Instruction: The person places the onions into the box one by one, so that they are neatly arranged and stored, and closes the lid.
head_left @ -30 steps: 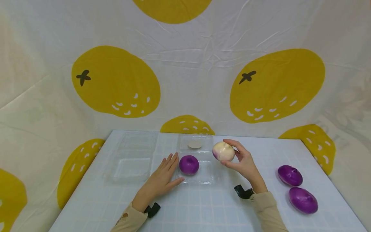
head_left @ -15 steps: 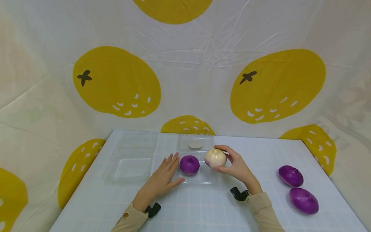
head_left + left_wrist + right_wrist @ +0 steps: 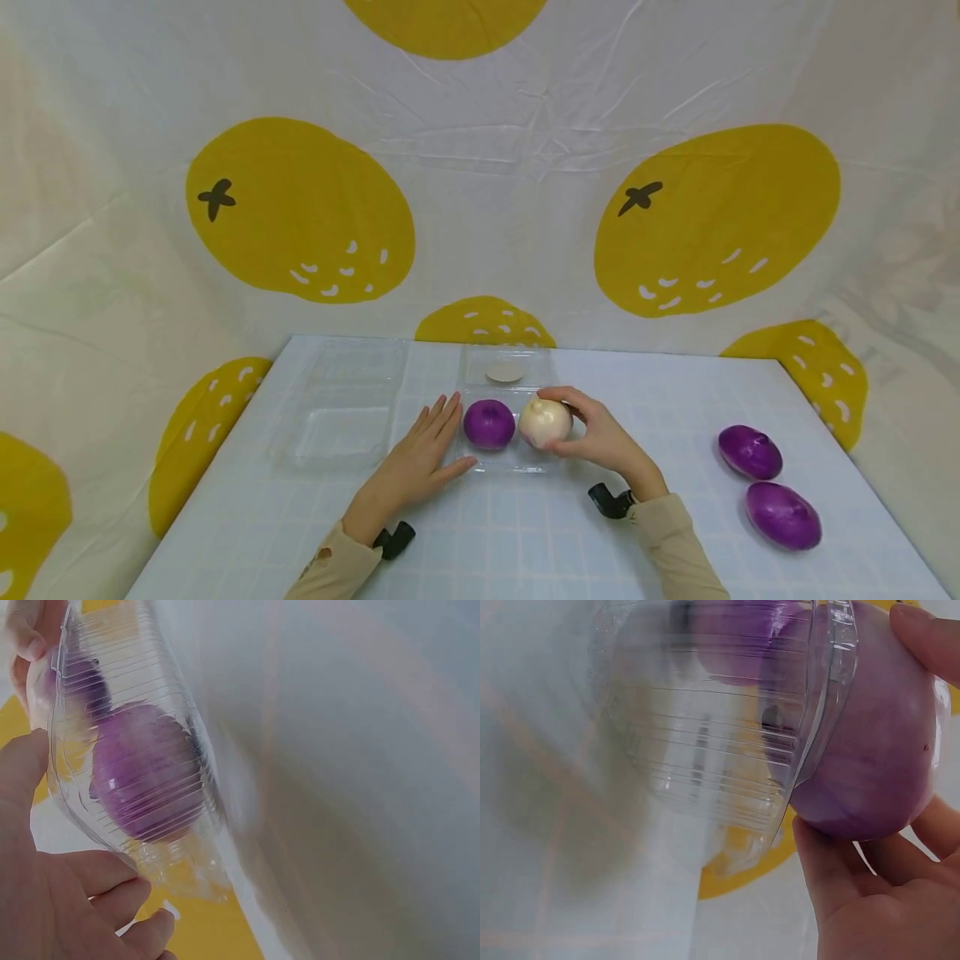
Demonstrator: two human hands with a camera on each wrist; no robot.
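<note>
My right hand [image 3: 600, 440] grips an onion [image 3: 545, 422] between thumb and fingers. It is cream on top and purple below, as the right wrist view shows. The onion is at the right part of a clear plastic clamshell box [image 3: 517, 468], partly above its rim; whether it touches the bottom is hard to tell. A purple onion [image 3: 489, 424] sits inside the box's left part. Against the box's left side rests my left hand [image 3: 417, 462], fingers straight and thumb spread at the near corner. In the left wrist view its fingertips are by the box rim [image 3: 54, 761].
A second open clear box [image 3: 341, 437] stands to the left. Two more purple onions, one farther [image 3: 750, 452] and one nearer [image 3: 783, 517], lie at the table's right. The first box's raised lid [image 3: 517, 358], with a pale oval label, is at the back.
My right hand has carried the cream-and-purple onion left and down, from right of the box to beside the purple onion. The left hand stays in place.
</note>
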